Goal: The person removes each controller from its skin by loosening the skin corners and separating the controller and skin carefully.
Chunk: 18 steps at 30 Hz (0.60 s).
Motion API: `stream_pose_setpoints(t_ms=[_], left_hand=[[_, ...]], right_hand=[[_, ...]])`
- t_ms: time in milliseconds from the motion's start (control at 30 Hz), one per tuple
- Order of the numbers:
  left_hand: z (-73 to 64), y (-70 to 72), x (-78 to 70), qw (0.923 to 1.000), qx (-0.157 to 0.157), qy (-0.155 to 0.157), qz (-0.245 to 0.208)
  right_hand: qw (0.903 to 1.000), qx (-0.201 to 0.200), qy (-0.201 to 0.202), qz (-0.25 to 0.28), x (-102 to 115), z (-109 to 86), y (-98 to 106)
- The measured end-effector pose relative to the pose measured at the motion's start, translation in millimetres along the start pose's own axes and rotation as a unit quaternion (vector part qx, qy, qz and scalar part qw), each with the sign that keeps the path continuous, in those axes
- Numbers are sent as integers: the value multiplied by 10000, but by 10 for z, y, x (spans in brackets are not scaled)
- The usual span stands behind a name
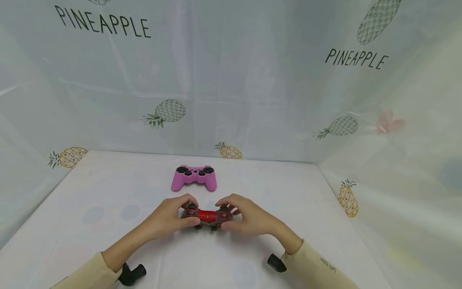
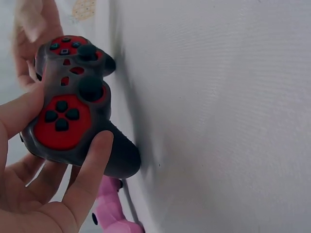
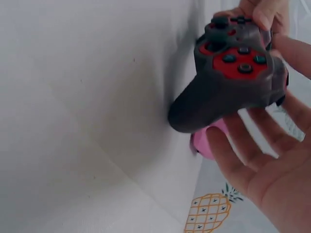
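A black game controller with red panels (image 1: 207, 216) is between both hands near the middle of the table. It stands tilted, its shoulder-button edge towards the head view. My left hand (image 1: 167, 218) grips one end, thumb on the near side and fingers around the far side. At the other end, my right hand (image 1: 249, 215) holds it between thumb and curled fingers. The left wrist view shows the directional buttons and both sticks. A pink game controller (image 1: 194, 177) lies on the table just beyond the hands, buttons up.
White cloth covers the table (image 1: 281, 188). Behind and at the sides hangs a pale curtain (image 1: 231, 80) printed with pineapples and lettering. Black wrist-worn pieces stick out near both sleeves, such as the left one (image 1: 132, 275).
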<state>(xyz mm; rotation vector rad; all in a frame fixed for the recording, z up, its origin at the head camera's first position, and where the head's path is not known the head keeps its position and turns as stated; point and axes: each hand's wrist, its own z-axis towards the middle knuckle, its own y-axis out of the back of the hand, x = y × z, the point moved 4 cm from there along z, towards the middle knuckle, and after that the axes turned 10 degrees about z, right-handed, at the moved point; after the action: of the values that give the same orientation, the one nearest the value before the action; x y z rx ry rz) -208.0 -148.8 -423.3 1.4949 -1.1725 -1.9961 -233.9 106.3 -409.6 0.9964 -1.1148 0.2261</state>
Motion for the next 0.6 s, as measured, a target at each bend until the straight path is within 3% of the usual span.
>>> stream_pose_setpoints(t_ms=[333, 600], left_hand=[[6, 6, 26, 9999, -11, 128, 89], [22, -8, 33, 9999, 26, 95, 120]], right_hand=[[9957, 362, -479, 705, -105, 247, 95], [9888, 700, -947, 917, -223, 299, 95]])
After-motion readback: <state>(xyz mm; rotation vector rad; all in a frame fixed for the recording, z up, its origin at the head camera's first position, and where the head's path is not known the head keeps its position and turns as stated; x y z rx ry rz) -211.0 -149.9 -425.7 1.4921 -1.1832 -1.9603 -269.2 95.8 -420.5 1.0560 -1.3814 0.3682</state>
